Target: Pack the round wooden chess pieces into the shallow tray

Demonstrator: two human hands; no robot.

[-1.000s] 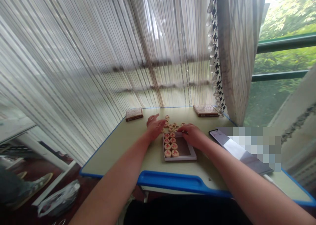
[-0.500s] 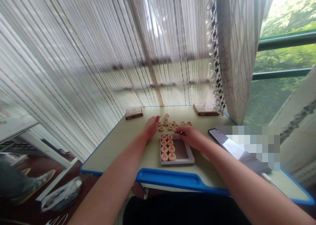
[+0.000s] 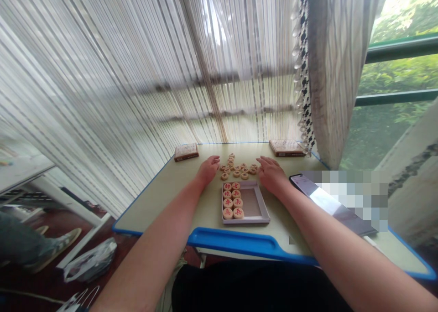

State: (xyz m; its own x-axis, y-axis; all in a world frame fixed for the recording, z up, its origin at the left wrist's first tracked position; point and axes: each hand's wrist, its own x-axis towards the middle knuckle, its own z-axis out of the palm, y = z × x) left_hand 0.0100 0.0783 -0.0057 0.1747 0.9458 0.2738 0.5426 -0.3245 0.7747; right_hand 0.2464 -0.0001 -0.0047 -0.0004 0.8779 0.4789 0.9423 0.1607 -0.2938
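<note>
A shallow grey tray [image 3: 259,201] lies on the pale green table [image 3: 178,193]. Several round wooden chess pieces with red characters [image 3: 232,200] fill its left side in two columns. More loose pieces [image 3: 239,169] are scattered just beyond the tray. My left hand [image 3: 208,168] rests flat on the table to the left of the loose pieces, fingers stretched out. On the other side of the loose pieces lies my right hand [image 3: 272,173], fingers spread, palm down, holding nothing.
Two small flat boxes lie at the far corners, one at the left [image 3: 186,151] and one at the right [image 3: 286,147]. A phone [image 3: 318,195] lies right of my right arm. Striped curtains hang behind the table. A blue ledge [image 3: 232,243] runs along the near edge.
My right hand has lifted off the tray's far edge and moved to the right side of the loose pieces. My left hand has shifted slightly left and flattened.
</note>
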